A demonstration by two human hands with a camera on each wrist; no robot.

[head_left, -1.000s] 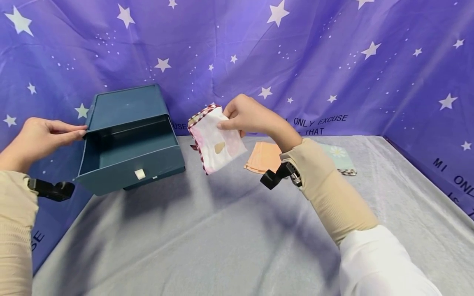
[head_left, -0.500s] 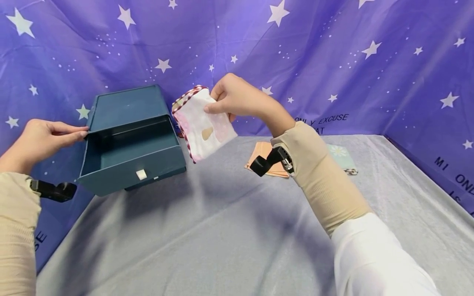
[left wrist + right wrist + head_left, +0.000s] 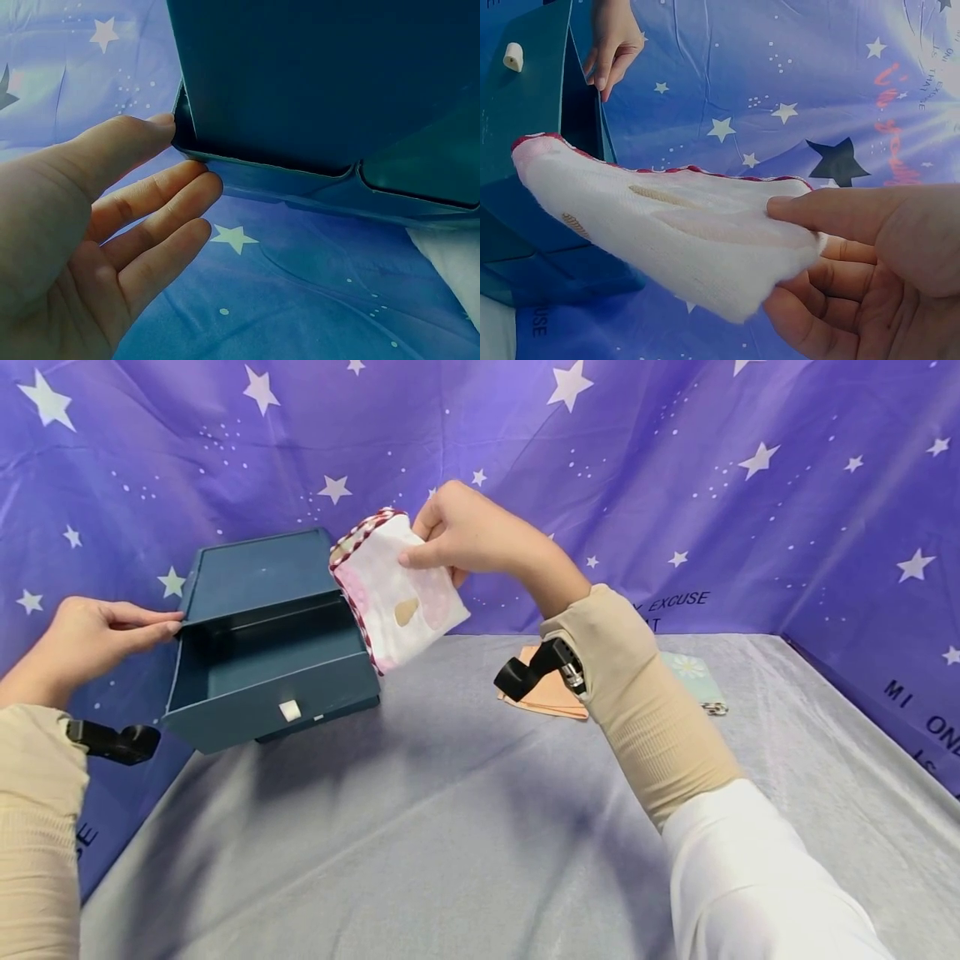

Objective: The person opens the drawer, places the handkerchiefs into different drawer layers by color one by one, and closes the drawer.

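My right hand (image 3: 480,535) pinches a folded white handkerchief (image 3: 393,597) with pink and tan patches and a dark red checked border. It hangs in the air at the right side of a dark teal drawer box (image 3: 262,572), overlapping its edge in the head view. The drawer (image 3: 255,714) is pulled out, with a small white knob (image 3: 290,710) on its front. At the box's left front corner, my left hand (image 3: 93,631) pinches the casing edge between thumb and index finger; its other fingers are extended in the left wrist view (image 3: 142,217).
A folded orange cloth (image 3: 551,697) lies on the grey table cover (image 3: 420,827), partly behind the right wrist camera. Right of it is a folded pale green cloth (image 3: 690,672) with a white flower. A purple star-patterned curtain (image 3: 675,485) encloses the back and sides.
My right hand has lifted the handkerchief up and to the left, towards the drawer box. My left hand stays at the box's corner.
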